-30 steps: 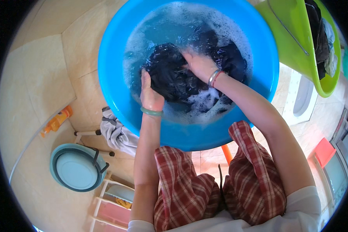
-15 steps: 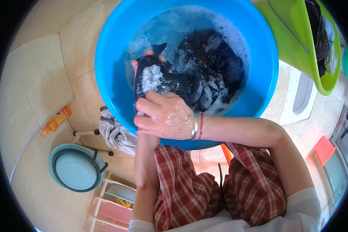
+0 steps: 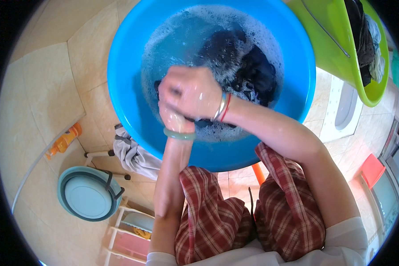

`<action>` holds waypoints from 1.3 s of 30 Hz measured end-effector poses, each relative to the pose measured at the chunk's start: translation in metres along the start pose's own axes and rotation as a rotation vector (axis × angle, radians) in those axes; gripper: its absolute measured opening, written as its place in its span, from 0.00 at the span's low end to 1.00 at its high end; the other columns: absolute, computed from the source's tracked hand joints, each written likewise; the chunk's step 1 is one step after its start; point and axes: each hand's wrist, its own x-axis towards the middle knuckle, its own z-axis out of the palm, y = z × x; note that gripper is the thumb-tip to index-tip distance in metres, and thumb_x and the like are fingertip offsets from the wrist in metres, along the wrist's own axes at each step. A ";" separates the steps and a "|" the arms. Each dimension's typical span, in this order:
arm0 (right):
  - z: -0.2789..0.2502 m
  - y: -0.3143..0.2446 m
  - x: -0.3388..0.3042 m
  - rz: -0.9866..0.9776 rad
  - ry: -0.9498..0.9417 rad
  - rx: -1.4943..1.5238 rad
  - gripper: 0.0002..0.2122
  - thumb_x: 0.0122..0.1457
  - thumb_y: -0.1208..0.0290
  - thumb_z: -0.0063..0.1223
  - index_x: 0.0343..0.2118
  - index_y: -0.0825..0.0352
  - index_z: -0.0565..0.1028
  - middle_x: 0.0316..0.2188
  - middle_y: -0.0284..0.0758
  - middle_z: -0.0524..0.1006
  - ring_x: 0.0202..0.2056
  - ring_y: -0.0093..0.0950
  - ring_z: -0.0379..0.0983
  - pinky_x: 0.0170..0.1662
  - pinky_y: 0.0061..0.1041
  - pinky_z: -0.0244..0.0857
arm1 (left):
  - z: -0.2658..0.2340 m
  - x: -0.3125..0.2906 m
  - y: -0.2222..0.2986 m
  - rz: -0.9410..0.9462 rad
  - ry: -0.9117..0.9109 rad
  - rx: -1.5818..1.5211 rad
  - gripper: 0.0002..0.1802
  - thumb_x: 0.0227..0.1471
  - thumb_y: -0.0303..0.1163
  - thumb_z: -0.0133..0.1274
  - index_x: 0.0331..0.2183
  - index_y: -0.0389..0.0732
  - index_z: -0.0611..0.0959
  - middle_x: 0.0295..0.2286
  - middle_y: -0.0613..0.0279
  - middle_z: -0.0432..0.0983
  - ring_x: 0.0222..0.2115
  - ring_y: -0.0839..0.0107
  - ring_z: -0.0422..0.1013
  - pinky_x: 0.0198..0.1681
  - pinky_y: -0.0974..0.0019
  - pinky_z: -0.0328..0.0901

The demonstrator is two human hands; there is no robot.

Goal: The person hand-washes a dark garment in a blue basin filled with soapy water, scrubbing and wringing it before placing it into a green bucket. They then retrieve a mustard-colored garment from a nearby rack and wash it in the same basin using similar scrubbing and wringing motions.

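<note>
Over the near left part of a large blue tub [image 3: 128, 95], my two hands are pressed together. My right hand [image 3: 195, 91], with a silver bangle and red string at the wrist, is closed on top, slightly blurred. Beneath it is my left hand [image 3: 175, 116], a pale green bangle on its wrist and its fingers mostly hidden. Bits of dark wet cloth [image 3: 203, 123] show around and between the hands. Farther right, a dark garment [image 3: 257, 68] lies bunched in the sudsy water [image 3: 175, 42].
A lime green bucket [image 3: 328, 40] holding dark and pale clothes leans at the far right, near a white squat toilet [image 3: 344, 108]. Left of me are a grey cloth [image 3: 135, 153], a folding basin [image 3: 88, 201], an orange bottle [image 3: 65, 139] and a small rack [image 3: 113, 235].
The foamy dark cloth that was spread over my left hand is now mostly covered by my hands. My right hand has moved up over the left, and the left wrist's bangle has come into sight.
</note>
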 end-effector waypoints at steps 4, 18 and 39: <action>0.000 0.052 0.002 0.374 -0.083 -0.059 0.12 0.57 0.64 0.50 0.26 0.68 0.78 0.28 0.45 0.77 0.29 0.46 0.75 0.35 0.40 0.71 | 0.017 -0.014 0.012 0.005 0.108 0.167 0.23 0.59 0.41 0.51 0.50 0.35 0.76 0.45 0.55 0.76 0.46 0.65 0.73 0.51 0.61 0.67; 0.008 0.097 -0.044 0.498 -0.426 -0.506 0.11 0.56 0.75 0.49 0.42 0.60 0.76 0.37 0.41 0.74 0.40 0.38 0.74 0.42 0.34 0.73 | -0.035 0.039 -0.007 -0.115 -0.300 -0.085 0.29 0.64 0.53 0.42 0.60 0.50 0.66 0.58 0.61 0.65 0.59 0.60 0.61 0.63 0.55 0.54; 0.005 -0.063 0.012 -0.300 0.074 0.045 0.11 0.43 0.70 0.63 0.15 0.60 0.68 0.20 0.27 0.68 0.21 0.24 0.72 0.20 0.22 0.67 | 0.003 -0.027 0.021 0.034 -0.089 -0.025 0.21 0.65 0.40 0.42 0.55 0.40 0.70 0.51 0.54 0.71 0.52 0.62 0.68 0.55 0.58 0.64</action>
